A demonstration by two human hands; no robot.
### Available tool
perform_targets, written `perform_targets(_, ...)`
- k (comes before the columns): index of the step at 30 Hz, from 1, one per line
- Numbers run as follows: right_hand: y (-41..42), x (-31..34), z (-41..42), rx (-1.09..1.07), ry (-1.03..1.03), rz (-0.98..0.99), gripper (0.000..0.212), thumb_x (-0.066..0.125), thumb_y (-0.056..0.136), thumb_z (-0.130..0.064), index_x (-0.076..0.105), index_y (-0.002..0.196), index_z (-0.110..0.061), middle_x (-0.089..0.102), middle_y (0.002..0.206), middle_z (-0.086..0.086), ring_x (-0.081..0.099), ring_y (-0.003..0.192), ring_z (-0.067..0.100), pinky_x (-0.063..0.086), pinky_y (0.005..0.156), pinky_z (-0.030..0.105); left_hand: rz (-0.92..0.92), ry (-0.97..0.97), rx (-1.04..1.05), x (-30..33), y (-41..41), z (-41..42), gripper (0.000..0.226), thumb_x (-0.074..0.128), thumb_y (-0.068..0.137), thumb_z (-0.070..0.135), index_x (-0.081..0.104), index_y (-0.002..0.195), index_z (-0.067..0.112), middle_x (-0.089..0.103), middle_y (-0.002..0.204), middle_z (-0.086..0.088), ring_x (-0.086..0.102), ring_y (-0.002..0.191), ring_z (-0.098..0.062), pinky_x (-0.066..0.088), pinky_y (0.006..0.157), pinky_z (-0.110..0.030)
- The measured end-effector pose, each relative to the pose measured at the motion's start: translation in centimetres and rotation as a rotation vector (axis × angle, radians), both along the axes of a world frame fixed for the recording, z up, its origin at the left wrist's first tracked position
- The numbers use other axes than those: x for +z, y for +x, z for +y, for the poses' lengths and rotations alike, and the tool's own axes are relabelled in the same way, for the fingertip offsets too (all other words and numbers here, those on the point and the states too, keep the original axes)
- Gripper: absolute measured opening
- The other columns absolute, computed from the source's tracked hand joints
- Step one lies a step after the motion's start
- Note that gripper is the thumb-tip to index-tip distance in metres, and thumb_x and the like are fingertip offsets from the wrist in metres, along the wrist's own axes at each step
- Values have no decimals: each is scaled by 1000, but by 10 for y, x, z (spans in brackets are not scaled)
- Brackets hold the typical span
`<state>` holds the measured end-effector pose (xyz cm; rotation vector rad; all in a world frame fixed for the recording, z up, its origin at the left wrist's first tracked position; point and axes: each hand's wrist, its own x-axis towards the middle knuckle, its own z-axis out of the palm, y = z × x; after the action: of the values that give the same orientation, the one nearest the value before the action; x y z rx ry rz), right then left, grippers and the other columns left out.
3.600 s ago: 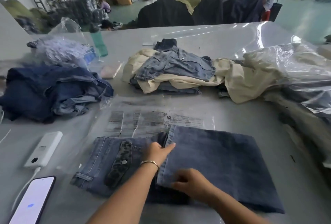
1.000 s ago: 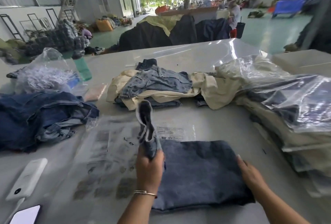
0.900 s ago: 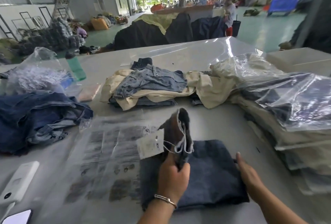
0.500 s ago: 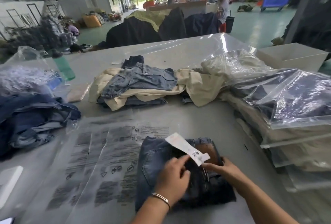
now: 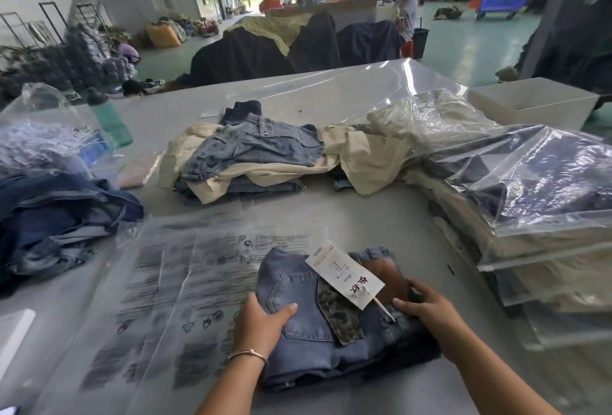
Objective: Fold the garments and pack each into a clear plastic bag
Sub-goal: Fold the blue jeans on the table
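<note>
Clear plastic bags [image 5: 185, 285] with blurry, unreadable print and care symbols lie flat on the desk [image 5: 347, 212]. Left hand [image 5: 260, 322] grips the folded jeans [image 5: 331, 325] beside them; white hang tag [image 5: 344, 273] on top shows two handwritten characters. Right hand [image 5: 427, 307] clasps the opposite edge.
</note>
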<state>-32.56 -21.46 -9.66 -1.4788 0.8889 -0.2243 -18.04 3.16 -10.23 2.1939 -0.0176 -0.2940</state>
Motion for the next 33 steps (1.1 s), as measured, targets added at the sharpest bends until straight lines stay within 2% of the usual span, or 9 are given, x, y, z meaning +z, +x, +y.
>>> perform_targets(5,-19,11,-23,-13,93,-36,43,74,70,8,66,109,-8,74,92,11,70,83,29,54,73,32,-15,-124,-94,10,-1,-9,73,86,63,41,52,123,17,66,113,2,63,105,-20,50,94,-40)
perform_targets(8,-17,13,-33,177,-269,451,31,74,73,0,62,100,-8,66,85,10,61,76,25,50,68,32,87,124,-218,-5,-6,-5,67,81,67,50,53,118,15,65,115,-2,62,107,-23,50,91,-37)
perform_targets(10,-4,16,-34,168,-553,598,36,68,77,-15,59,112,-14,64,102,8,59,90,24,48,76,33,86,219,-239,-15,-8,3,72,77,69,54,52,123,14,63,120,-1,60,110,-22,49,90,-32)
perform_targets(13,31,26,-26,134,-848,332,48,66,83,-35,52,128,-23,54,131,0,48,120,20,44,92,36,65,209,-214,-18,-7,14,47,77,71,51,56,101,23,67,104,4,64,94,-17,49,76,-27)
perform_targets(15,61,31,-13,349,-898,204,61,66,83,-42,44,138,-26,43,146,-4,36,134,16,34,108,38,88,231,-231,-17,-8,20,38,77,72,51,54,88,25,67,94,5,63,85,-14,49,73,-27)
perform_targets(18,104,25,6,745,-987,330,87,68,79,-48,23,151,-27,23,158,-4,20,145,18,14,119,43,116,259,-332,-16,-10,29,44,77,68,55,53,88,24,65,95,7,61,86,-12,48,72,-26)
perform_targets(27,144,13,5,941,-887,725,64,82,67,-39,54,120,-16,63,109,5,63,95,25,54,82,33,132,320,-328,-22,-21,28,63,81,64,49,49,111,21,63,114,2,59,103,-18,47,85,-29)
perform_targets(30,133,30,14,908,-1021,640,37,77,67,-35,62,99,-22,63,86,-2,63,81,21,48,71,29,138,315,-308,-22,-23,29,61,79,57,51,49,103,24,65,106,3,61,98,-19,50,86,-34)
perform_targets(33,101,42,31,798,-1256,362,18,63,75,-26,60,92,-29,57,87,-6,58,93,20,32,73,30,111,278,-279,-25,-25,28,50,75,51,50,47,89,33,66,91,8,64,89,-18,54,79,-35)
